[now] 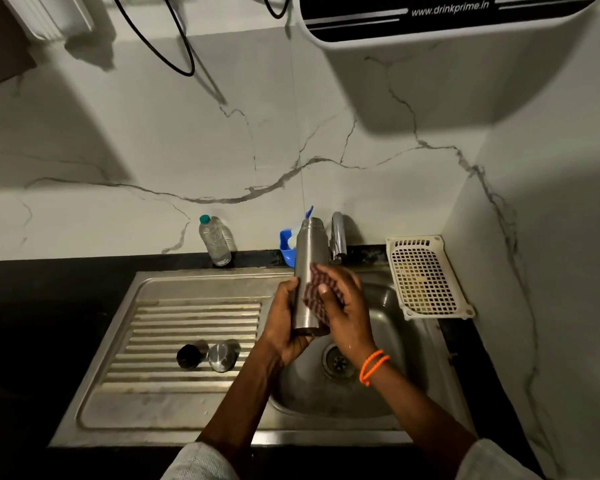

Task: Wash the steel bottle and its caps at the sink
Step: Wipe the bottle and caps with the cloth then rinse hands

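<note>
**Steel bottle held upright over the sink basin**

Marble-veined wall panels close in the black counter at the back and on the right, meeting in a corner behind a cream plastic basket that sits at the sink's far right corner. A steel sink unit is set into the counter: ribbed drainboard on the left, basin on the right, with the tap at its far edge.

Over the basin, the steel bottle stands upright, its open mouth toward the wall. The left hand is wrapped round the bottle's lower body and base. The right hand presses a red-and-white checked cloth against the bottle's right side, fingers curled over the cloth; an orange band circles that wrist.

Near the drainboard's right edge lie two caps just beside each other: a black cap and a steel cap. The drainboard's near and left parts are bare metal.

At the counter's back edge stand a clear plastic bottle with a green cap and, behind the steel bottle, a blue holder.

Overhead, a wall-mounted appliance reads "www.drinkprime.in". Black cables loop down the wall to its left.
</note>
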